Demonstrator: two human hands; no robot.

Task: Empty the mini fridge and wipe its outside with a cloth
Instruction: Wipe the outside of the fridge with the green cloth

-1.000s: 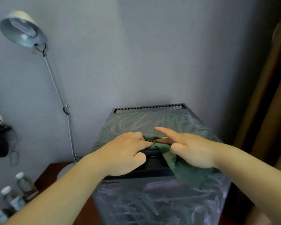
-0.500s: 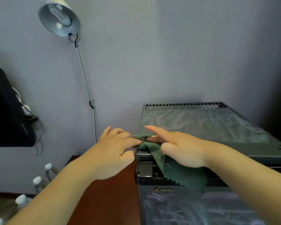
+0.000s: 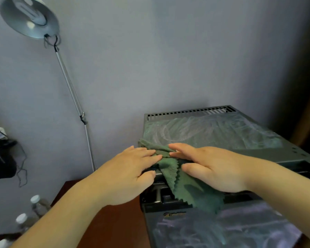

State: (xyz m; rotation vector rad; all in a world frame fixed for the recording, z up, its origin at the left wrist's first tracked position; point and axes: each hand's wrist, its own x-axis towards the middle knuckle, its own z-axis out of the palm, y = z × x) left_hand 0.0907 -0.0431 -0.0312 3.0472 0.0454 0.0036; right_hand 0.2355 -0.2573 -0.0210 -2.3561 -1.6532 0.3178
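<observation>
A dark grey mini fridge (image 3: 213, 133) stands at the right, its top streaked with wipe marks and its door below also smeared. A green cloth (image 3: 183, 183) with a zigzag edge lies over the fridge's front left top corner and hangs down across the gap above the door. My left hand (image 3: 129, 176) lies on the corner with fingers stretched out, fingertips on the cloth. My right hand (image 3: 208, 169) lies flat on the cloth, fingers straight and pointing left, thumb beside the hanging part.
A silver lamp (image 3: 29, 17) on a thin pole leans by the wall at the left. Clear bottles (image 3: 36, 203) with white caps stand at the lower left. A red-brown wooden surface (image 3: 118, 226) lies beside the fridge. A black device (image 3: 0, 158) sits at the left edge.
The view has swung left, so the fridge sits further right in frame. Both hands stay on the cloth at the front left corner, and their fingers have flattened out over it.
</observation>
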